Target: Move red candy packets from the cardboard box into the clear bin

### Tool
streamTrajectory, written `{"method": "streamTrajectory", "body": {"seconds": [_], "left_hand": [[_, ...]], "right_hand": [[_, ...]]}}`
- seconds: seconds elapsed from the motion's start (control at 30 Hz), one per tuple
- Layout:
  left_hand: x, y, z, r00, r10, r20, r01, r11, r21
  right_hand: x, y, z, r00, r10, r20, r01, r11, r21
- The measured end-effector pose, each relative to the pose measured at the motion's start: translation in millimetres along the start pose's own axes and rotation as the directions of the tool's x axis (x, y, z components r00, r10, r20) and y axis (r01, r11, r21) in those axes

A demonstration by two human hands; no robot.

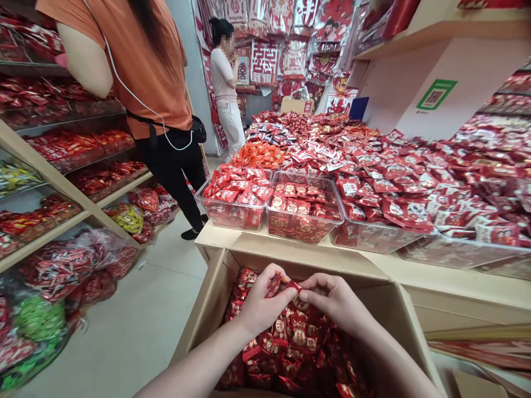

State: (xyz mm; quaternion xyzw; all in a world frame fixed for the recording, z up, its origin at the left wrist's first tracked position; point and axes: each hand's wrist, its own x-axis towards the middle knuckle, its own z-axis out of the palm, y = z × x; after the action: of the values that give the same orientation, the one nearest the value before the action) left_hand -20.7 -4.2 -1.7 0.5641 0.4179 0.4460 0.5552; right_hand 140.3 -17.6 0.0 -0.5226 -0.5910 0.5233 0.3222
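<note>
Both of my hands meet above an open cardboard box [207, 287] filled with small red wrapped candies [302, 331] bearing gold print. My left hand [267, 301] is closed, with a red candy packet [274, 286] in its curled fingers. Thumb and fingers of my right hand [338, 298] pinch the edge of a red wrapper [294, 286], which my left thumb also touches. Just beyond the box, a clear plastic bin [305, 224] holds neat rows of similar red candies.
More clear bins, like the left one [230, 215] and the right one [373, 240], line the counter. A person in an orange top [136, 72] stands at the left shelves; another person [226, 83] stands farther back. Bagged candies [62, 265] lie on the floor at left.
</note>
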Motion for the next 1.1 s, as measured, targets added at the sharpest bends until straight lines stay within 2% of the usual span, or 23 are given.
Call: {"method": "streamTrajectory", "body": {"seconds": [0.1,0.17,0.23,0.3,0.37,0.43,0.5,0.63,0.7,0.83,0.97,1.03,1.1], "left_hand": [[4,2,-1.9,0.991,-0.099,-0.090,0.077,0.972,-0.224],[7,2,-4.9,0.970,-0.226,-0.092,0.172,0.900,-0.400],[8,0,-8.2,0.946,-0.318,-0.061,0.245,0.827,-0.506],[7,-2,-10.5,0.935,-0.351,-0.043,0.274,0.795,-0.542],[5,-5,-11.3,0.930,-0.364,-0.043,0.288,0.798,-0.529],[2,-7,-10.3,0.922,-0.384,-0.052,0.306,0.803,-0.511],[1,-8,-7.9,0.902,-0.426,-0.076,0.331,0.792,-0.513],[2,-6,-3.2,0.841,-0.533,-0.094,0.402,0.731,-0.552],[3,-5,-2.6,0.831,-0.550,-0.079,0.415,0.709,-0.570],[5,-6,-4.1,0.849,-0.528,-0.038,0.405,0.694,-0.595],[5,-7,-6.0,0.885,-0.466,0.008,0.349,0.652,-0.673],[5,-6,-6.9,0.902,-0.428,0.053,0.342,0.635,-0.692],[4,-4,-7.4,0.915,-0.384,0.123,0.360,0.639,-0.680]], "right_hand": [[12,-24,-15,0.996,-0.067,-0.063,0.070,0.996,0.051],[35,-48,-33,0.967,-0.150,-0.206,0.155,0.988,0.005],[69,-68,-54,0.916,-0.189,-0.354,0.185,0.982,-0.048],[109,-78,-71,0.901,-0.115,-0.418,0.107,0.993,-0.043],[146,-79,-79,0.903,0.000,-0.429,-0.014,0.999,-0.029],[173,-72,-79,0.906,0.054,-0.419,-0.077,0.996,-0.037],[187,-64,-75,0.914,0.057,-0.402,-0.090,0.994,-0.063],[189,-53,-68,0.933,0.058,-0.356,-0.115,0.983,-0.141],[186,-53,-68,0.936,0.059,-0.347,-0.133,0.972,-0.192],[182,-58,-68,0.936,0.067,-0.345,-0.180,0.934,-0.308],[177,-70,-69,0.928,0.078,-0.365,-0.238,0.878,-0.416],[166,-77,-69,0.904,-0.021,-0.427,-0.209,0.849,-0.485],[142,-81,-66,0.866,-0.225,-0.445,-0.090,0.807,-0.583]]}}
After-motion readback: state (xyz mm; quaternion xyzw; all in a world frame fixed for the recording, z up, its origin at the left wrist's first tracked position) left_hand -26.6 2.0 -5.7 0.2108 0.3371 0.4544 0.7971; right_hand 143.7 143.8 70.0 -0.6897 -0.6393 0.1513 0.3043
